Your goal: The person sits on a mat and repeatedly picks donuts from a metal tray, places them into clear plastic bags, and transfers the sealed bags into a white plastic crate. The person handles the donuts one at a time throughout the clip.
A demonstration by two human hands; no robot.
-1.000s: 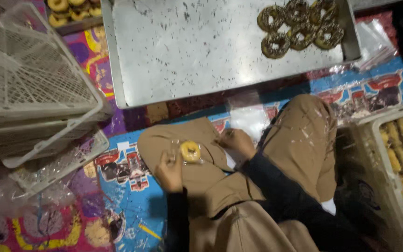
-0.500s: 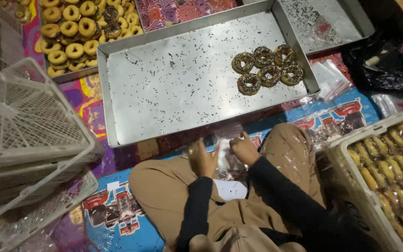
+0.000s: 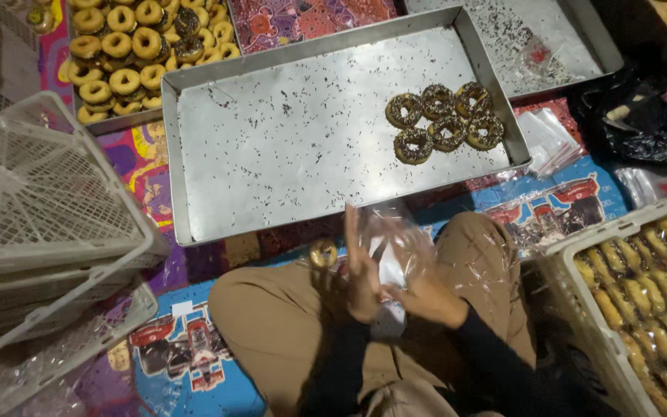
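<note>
Steel tray (image 3: 287, 154) lies on patterned floor mat (image 3: 144, 162); both hands (image 3: 395, 282) pinch a clear plastic bag (image 3: 391, 239).

Clear plastic bag (image 3: 392, 255) crinkled, upright, held between both hands above lap; small glazed doughnut (image 3: 323, 253) just left.

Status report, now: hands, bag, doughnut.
Left hand and right hand both on clear plastic bag. Doughnut lies on knee, unbagged. Nothing in the way.

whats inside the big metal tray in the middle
Five sprinkle-topped donuts sit clustered in the far right corner of the big metal tray. Loose sprinkles scatter over its bare floor. What lies under the donuts is covered.
</note>
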